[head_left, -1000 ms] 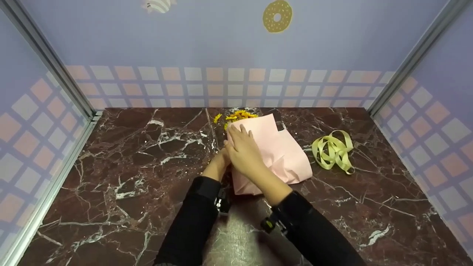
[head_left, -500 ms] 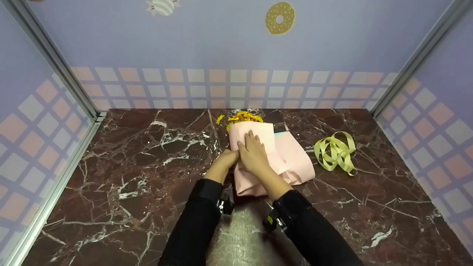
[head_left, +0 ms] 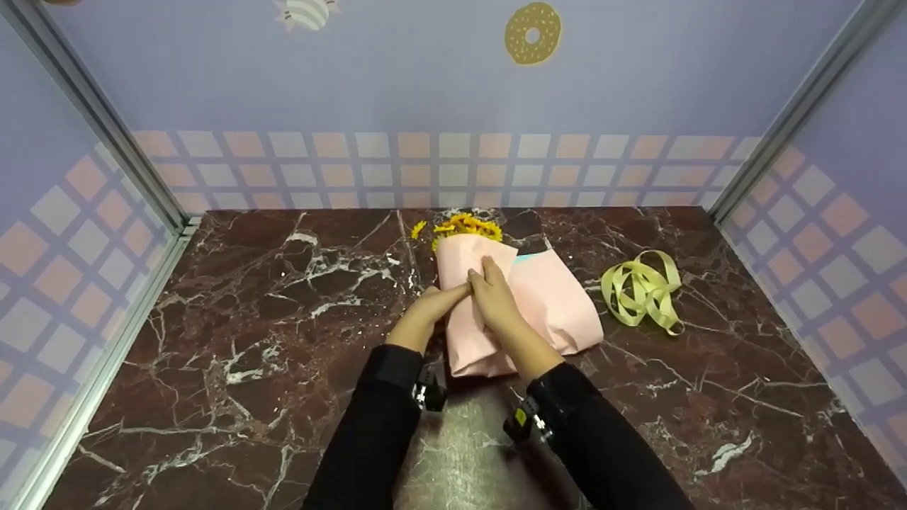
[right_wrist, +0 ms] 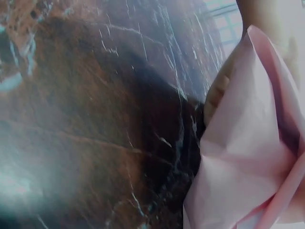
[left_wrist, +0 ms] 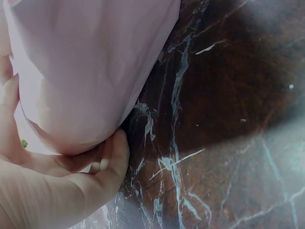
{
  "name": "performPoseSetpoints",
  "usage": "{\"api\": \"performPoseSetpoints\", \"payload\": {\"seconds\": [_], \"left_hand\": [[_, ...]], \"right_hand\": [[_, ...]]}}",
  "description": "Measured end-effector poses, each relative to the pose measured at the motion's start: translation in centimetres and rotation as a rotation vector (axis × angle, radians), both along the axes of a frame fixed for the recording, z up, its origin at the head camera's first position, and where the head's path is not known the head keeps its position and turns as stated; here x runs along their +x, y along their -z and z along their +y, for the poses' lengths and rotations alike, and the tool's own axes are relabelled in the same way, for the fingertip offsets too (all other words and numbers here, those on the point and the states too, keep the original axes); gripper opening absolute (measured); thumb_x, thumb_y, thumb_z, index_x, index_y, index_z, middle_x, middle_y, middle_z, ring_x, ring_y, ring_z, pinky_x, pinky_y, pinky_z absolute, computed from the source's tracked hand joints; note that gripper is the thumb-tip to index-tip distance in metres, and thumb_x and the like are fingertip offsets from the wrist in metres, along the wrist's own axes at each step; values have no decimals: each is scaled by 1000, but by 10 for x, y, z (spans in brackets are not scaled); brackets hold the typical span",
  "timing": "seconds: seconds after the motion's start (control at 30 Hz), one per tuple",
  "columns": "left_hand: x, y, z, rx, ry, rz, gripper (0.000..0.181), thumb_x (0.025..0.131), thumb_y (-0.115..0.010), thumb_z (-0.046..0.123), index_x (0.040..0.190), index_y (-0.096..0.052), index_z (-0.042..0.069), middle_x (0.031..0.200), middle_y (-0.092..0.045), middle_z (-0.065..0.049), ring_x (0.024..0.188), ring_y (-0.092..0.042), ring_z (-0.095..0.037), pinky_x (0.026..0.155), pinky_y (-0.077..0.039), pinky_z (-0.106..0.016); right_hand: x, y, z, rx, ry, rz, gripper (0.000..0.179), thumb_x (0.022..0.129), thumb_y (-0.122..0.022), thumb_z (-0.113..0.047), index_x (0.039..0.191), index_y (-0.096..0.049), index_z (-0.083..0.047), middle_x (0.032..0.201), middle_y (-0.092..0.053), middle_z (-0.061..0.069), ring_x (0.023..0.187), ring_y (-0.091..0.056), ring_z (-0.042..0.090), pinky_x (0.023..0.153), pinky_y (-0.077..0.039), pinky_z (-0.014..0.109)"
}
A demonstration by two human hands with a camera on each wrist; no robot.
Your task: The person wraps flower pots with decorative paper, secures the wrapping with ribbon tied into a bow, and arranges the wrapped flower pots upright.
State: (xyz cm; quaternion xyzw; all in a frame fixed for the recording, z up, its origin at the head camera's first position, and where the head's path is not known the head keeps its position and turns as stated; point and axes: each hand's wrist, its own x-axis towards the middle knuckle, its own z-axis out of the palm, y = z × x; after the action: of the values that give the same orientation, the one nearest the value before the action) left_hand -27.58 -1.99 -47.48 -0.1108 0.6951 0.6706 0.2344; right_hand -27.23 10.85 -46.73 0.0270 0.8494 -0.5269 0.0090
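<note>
A bunch of yellow flowers [head_left: 468, 225] pokes out at the far end of pink wrapping paper [head_left: 556, 297], its stems hidden inside. My left hand [head_left: 429, 312] grips the bundle from its left side, thumb on top. In the left wrist view the curled fingers [left_wrist: 116, 155] of that hand go round under the pink paper [left_wrist: 90, 76]. On top, my right hand [head_left: 496, 301] gathers the paper at the fold, close beside the left thumb; some of its fingers are hidden. Creased folds of paper [right_wrist: 243, 152] fill the right side of the right wrist view.
A loosely coiled yellow-green ribbon [head_left: 641, 290] lies right of the bundle. One flower head [head_left: 418, 229] sticks out left of the others. Small crumbs are scattered on the dark marbled table [head_left: 269, 397]. Patterned walls [head_left: 453, 92] stand at the back and both sides.
My right hand has gone from lying flat on the paper to gathering it, slightly nearer me. The paper's upper flap has folded down over the bundle. My left thumb has come onto the top.
</note>
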Motion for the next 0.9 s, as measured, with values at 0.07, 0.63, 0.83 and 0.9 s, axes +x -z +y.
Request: {"api": "performPoseSetpoints", "payload": {"seconds": [0.07, 0.63, 0.83, 0.9], "left_hand": [[1, -1, -1, 14, -4, -18, 79, 79, -77, 44, 132, -43, -4, 118, -58, -16, 98, -63, -28, 85, -53, -34], [10, 1, 3, -10, 13, 19, 66, 77, -76, 50, 115, -56, -1, 96, -68, -12, 81, -66, -24, 73, -55, -34], [10, 0, 1, 33, -17, 21, 61, 78, -77, 47, 110, -59, -2, 93, -69, -12, 76, -67, -22, 70, -56, -32], [11, 0, 0, 30, -22, 12, 63, 77, -77, 47, 112, -58, -2, 94, -69, -12, 76, -67, -22, 70, -56, -32]], "right_hand": [[-5, 0, 2, -46, 13, -56, 58, 103, -37, -26, 152, -23, 2, 158, -22, 19, 145, -17, 30, 118, -12, 38], [-33, 18, 23, -202, -67, -147, 59, 106, -24, -36, 154, -22, -4, 157, -24, 15, 142, -24, 29, 116, -19, 39], [-13, 19, 19, 58, -51, -18, 56, 108, -25, -31, 151, -24, 4, 154, -27, 23, 143, -21, 36, 117, -16, 43], [-5, 17, 18, 129, -19, 16, 53, 107, -28, -28, 149, -30, 6, 151, -33, 25, 141, -27, 37, 116, -20, 43]]}}
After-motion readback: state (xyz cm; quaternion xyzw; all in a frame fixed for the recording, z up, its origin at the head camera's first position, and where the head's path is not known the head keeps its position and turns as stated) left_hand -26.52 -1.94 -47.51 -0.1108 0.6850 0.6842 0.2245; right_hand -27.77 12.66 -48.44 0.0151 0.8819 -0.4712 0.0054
